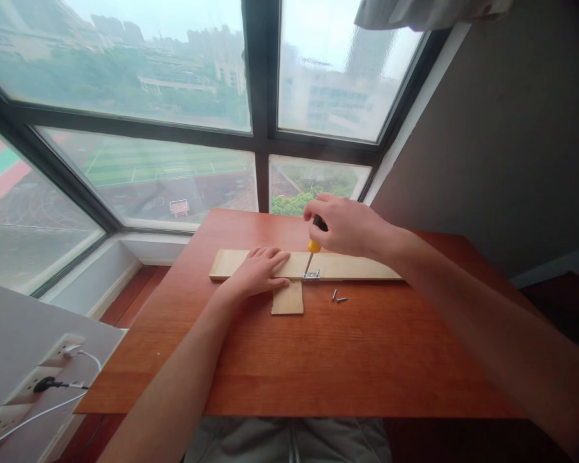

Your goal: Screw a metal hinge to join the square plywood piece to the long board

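Note:
My right hand is closed around the black and yellow handle of a screwdriver. Its shaft slants down to a small silver metal bracket at the near edge of a long pale wooden board. Spread flat, my left hand presses on the board to the left of the bracket. A short wooden piece juts out toward me from under the board, beside the left thumb. Two loose screws lie on the table to the right of the bracket.
The reddish-brown wooden table stands before large windows with dark frames. At the lower left, a low wall carries power sockets with plugged-in cables. A grey wall rises on the right.

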The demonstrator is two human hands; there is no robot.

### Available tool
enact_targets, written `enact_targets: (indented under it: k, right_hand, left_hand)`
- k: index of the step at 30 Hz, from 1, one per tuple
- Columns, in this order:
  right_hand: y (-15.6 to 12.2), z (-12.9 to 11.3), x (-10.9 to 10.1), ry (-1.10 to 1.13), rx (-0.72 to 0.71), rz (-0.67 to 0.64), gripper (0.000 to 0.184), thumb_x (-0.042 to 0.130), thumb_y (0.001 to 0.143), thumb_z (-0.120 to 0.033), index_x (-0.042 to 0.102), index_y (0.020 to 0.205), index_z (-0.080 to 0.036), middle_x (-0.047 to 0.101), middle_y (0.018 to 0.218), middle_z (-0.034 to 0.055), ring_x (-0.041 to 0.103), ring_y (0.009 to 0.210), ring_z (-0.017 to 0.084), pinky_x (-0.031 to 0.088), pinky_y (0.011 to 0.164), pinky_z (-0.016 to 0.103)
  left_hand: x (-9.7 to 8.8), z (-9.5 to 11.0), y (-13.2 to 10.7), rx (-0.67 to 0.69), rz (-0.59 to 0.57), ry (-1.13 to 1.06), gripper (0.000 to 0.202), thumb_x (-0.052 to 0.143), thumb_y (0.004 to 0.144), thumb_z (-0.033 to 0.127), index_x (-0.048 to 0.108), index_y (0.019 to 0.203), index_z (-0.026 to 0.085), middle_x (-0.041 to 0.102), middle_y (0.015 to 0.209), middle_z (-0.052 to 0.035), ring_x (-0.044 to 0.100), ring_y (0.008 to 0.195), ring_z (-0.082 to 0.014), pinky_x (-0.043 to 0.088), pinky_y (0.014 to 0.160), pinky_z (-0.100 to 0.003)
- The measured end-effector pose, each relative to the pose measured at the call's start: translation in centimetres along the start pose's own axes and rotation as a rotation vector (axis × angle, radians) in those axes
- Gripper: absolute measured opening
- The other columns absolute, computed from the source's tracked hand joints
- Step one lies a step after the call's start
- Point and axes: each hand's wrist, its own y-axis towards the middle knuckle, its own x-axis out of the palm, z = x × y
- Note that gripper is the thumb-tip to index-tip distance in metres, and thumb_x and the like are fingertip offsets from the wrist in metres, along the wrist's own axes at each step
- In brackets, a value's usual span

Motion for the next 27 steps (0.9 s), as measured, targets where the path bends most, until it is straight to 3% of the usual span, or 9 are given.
enact_targets:
  k: [4, 8, 12, 17, 19, 24, 27]
  right_hand:
    - [0.2, 0.5, 0.2, 0.144, -0.112, -0.019, 0.025, 0.049, 0.087, -0.019, 0.063, 0.108, -0.021, 0.061, 0.116, 0.0067, 0.059, 0.090, 0.018, 0.040, 0.072, 0.028]
    - [0.2, -0.1, 1.0, -0.039, -0.047, 0.093, 0.024, 0.045, 0.095, -0.033, 0.064, 0.103, -0.021, 0.062, 0.100, 0.0064, 0.057, 0.077, 0.019, 0.035, 0.063, 0.031]
    - [0.3, -0.4, 1.1, -0.163, 0.043, 0.108, 0.032, 0.041, 0.096, -0.040, 0.065, 0.095, -0.019, 0.062, 0.092, 0.0087, 0.056, 0.072, 0.019, 0.031, 0.059, 0.031]
    - [0.7, 0.7, 0.4, 0.105, -0.106, -0.001, 0.023, 0.051, 0.086, -0.020, 0.066, 0.103, -0.021, 0.061, 0.113, 0.0071, 0.059, 0.088, 0.018, 0.040, 0.070, 0.029]
    - [0.8, 0.9, 0.2, 0.135, -0.133, -0.030, 0.023, 0.051, 0.085, -0.018, 0.065, 0.103, -0.021, 0.063, 0.110, 0.0061, 0.059, 0.093, 0.018, 0.040, 0.073, 0.029]
    - [0.9, 0.2, 0.5, -0.162, 0.042, 0.043, 0.029, 0.044, 0.094, -0.038, 0.064, 0.102, -0.019, 0.066, 0.095, 0.0098, 0.059, 0.079, 0.023, 0.033, 0.060, 0.033]
    - [0.7, 0.2, 0.6, -0.184, 0.051, 0.063, 0.028, 0.042, 0.095, -0.038, 0.063, 0.099, -0.019, 0.065, 0.093, 0.0094, 0.058, 0.075, 0.022, 0.031, 0.058, 0.032]
  left_hand:
    - [0.3, 0.1, 0.1, -0.017, 0.018, 0.018, 0.061, 0.058, 0.085, 0.057, 0.046, 0.139, 0.032, 0.055, 0.128, -0.0085, 0.051, 0.113, -0.0291, 0.035, 0.100, -0.042]
    - [0.6, 0.2, 0.2, -0.019, 0.036, 0.046, 0.059, 0.056, 0.087, 0.057, 0.047, 0.138, 0.031, 0.055, 0.127, -0.0091, 0.051, 0.113, -0.0290, 0.034, 0.101, -0.042]
    - [0.7, 0.3, 0.2, -0.017, 0.032, 0.065, 0.057, 0.054, 0.088, 0.058, 0.047, 0.137, 0.030, 0.055, 0.127, -0.0094, 0.051, 0.112, -0.0292, 0.034, 0.100, -0.042]
    - [0.5, 0.5, 0.2, -0.018, 0.018, 0.080, 0.057, 0.052, 0.089, 0.057, 0.046, 0.138, 0.029, 0.055, 0.126, -0.0103, 0.051, 0.111, -0.0294, 0.034, 0.098, -0.042]
    - [0.5, 0.6, 0.2, -0.020, 0.015, 0.085, 0.056, 0.051, 0.089, 0.057, 0.046, 0.138, 0.029, 0.055, 0.125, -0.0104, 0.051, 0.111, -0.0297, 0.034, 0.098, -0.042]
    - [0.5, 0.5, 0.3, -0.016, 0.013, 0.080, 0.055, 0.052, 0.089, 0.058, 0.049, 0.135, 0.029, 0.056, 0.124, -0.0104, 0.051, 0.111, -0.0300, 0.034, 0.099, -0.042]
    - [0.6, 0.4, 0.4, -0.018, 0.017, 0.062, 0.055, 0.052, 0.088, 0.058, 0.049, 0.135, 0.029, 0.056, 0.124, -0.0105, 0.051, 0.112, -0.0300, 0.034, 0.099, -0.043]
